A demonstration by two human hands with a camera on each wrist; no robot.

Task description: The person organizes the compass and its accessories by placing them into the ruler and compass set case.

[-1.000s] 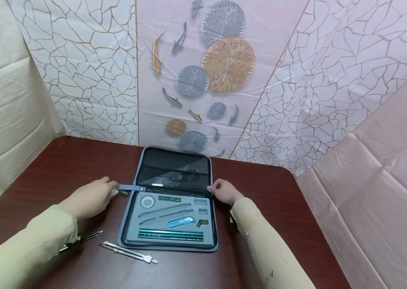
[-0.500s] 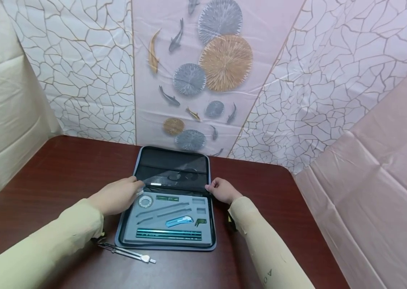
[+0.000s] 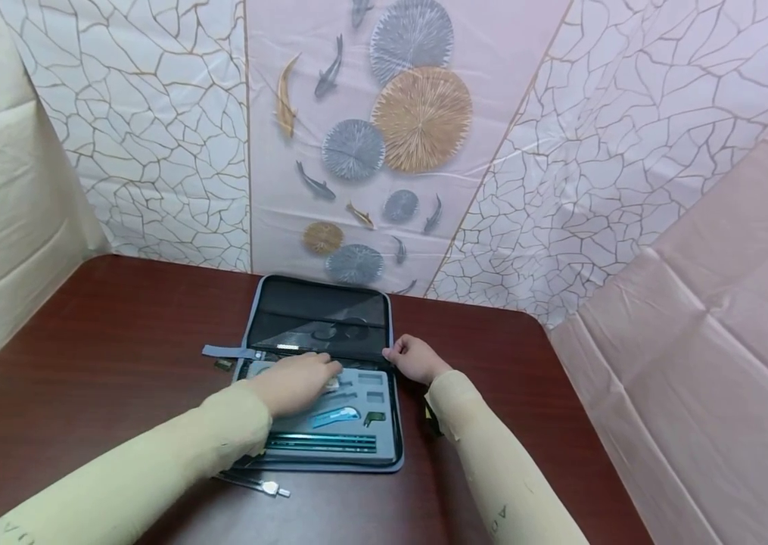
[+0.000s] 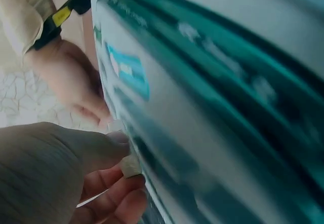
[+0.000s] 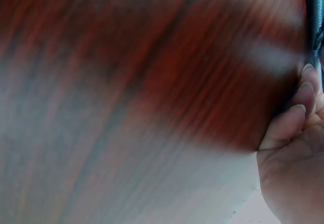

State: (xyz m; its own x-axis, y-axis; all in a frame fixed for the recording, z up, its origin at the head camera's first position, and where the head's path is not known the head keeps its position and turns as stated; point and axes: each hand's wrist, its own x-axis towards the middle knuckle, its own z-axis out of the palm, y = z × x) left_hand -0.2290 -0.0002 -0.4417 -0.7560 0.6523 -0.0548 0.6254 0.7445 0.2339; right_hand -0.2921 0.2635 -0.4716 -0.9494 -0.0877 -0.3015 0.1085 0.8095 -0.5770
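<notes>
An unzipped blue-grey case [image 3: 329, 465] lies open on the table, its grey foam tray [image 3: 384, 439] facing up. Over the tray's upper middle, my left hand [image 3: 298, 382] pinches a small pale block [image 4: 130, 166] between thumb and fingers, close above the foam slots. My right hand [image 3: 418, 359] grips the case's right edge near the hinge, fingers curled in. In the tray sit a blue utility knife [image 3: 336, 415], a small dark green angled piece [image 3: 374, 418] and several dark green pencils [image 3: 322, 443]. The tray's left part is hidden under my left hand and sleeve.
A silver compass [image 3: 268, 488] lies in front of the case, partly behind my left sleeve. Left of the case are a blue strap [image 3: 223, 351] and a small dark green piece [image 3: 223, 365]. The lid [image 3: 318, 310] has a clear pocket. Patterned cloth [image 3: 179, 136] hangs behind the table.
My left hand has moved right, from beside the strap to over the foam tray, carrying the pale block. The right hand stays at the case edge.
</notes>
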